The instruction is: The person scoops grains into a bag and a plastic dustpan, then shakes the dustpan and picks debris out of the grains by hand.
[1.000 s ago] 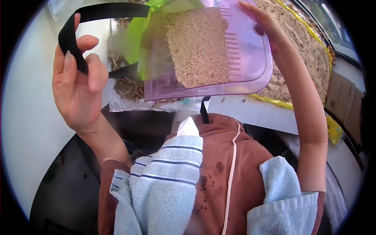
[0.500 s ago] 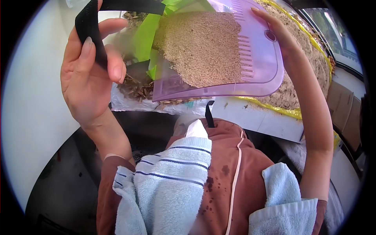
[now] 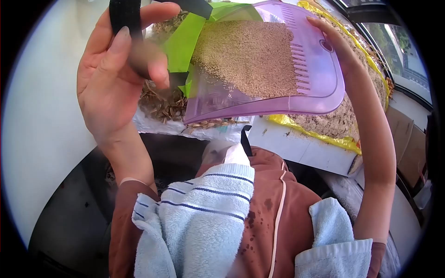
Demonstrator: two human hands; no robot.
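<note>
Yellow sheeting (image 3: 340, 142), perhaps plastic, partly behind purple scoop (image 3: 321, 81)

Rust-brown top (image 3: 296, 194), thin pale piping (image 3: 279, 208), dark spots (image 3: 251, 224); light-blue towel (image 3: 199, 236), navy stripes (image 3: 204, 209)

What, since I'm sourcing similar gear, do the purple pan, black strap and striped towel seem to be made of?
The purple pan is probably glossy plastic, given its bright sheen and see-through body. The black strap looks like matte fabric webbing, since it bends softly. The striped towel seems terry cloth, its surface nubby; fiber unclear.
</note>
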